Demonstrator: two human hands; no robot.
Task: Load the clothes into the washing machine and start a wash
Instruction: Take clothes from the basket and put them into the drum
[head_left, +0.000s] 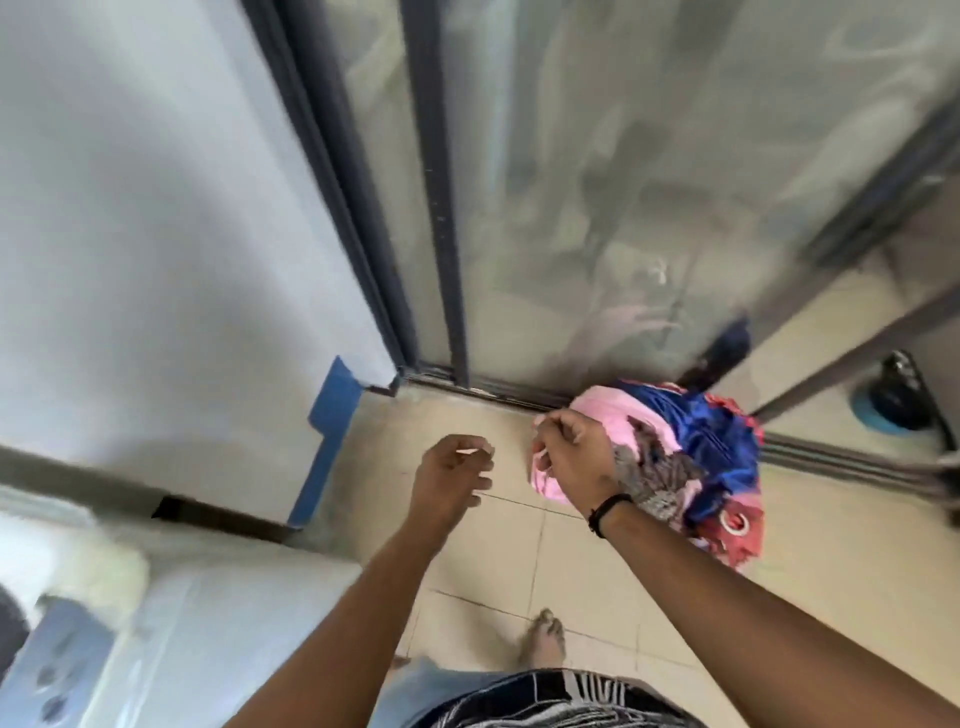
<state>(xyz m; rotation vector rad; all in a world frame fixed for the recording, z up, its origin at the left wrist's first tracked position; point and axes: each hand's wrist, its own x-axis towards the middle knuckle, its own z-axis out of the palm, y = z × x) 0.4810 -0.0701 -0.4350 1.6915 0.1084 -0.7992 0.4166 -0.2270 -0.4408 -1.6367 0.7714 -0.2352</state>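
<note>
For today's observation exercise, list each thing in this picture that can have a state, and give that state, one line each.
Bundle of clothes: bunched up, held off the floor, not yet in the machine.
Right hand: grips the pink part of the bundle.
Left hand: holds nothing, fingers loosely curled, beside the bundle.
Washing machine: at lower left, blurred; lid state cannot be told.
Glass sliding door: looks closed.

Clothes bundle (717, 457) above tiled floor (597, 587)

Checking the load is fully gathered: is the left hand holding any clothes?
No, the left hand holds nothing; only the right hand grips the clothes bundle.
</note>
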